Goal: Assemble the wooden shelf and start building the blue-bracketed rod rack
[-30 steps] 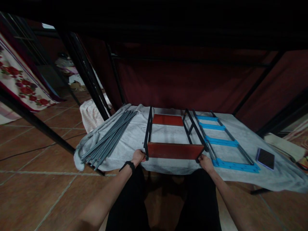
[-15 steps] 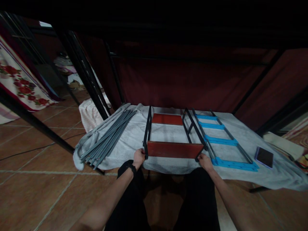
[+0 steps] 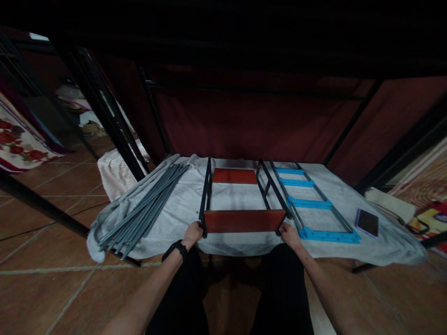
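Grip check: your left hand (image 3: 193, 231) and right hand (image 3: 288, 232) are each closed around a near corner of the black frame (image 3: 206, 190), one per side, which keeps its red board (image 3: 242, 221) level. Frame sits at the near edge of the grey cloth (image 3: 185, 204), likely laid as padding against scratches. No bins here: grey rods (image 3: 146, 207) lie loose to its left, blue frame (image 3: 309, 203) and phone (image 3: 367, 222) to its right.

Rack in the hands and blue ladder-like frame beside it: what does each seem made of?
Rack: red-brown panels, faintly glossy, look like varnished wood or laminate; thin black bars, likely painted metal. Blue frame: flat matte slats, probably plastic, on dark rails.
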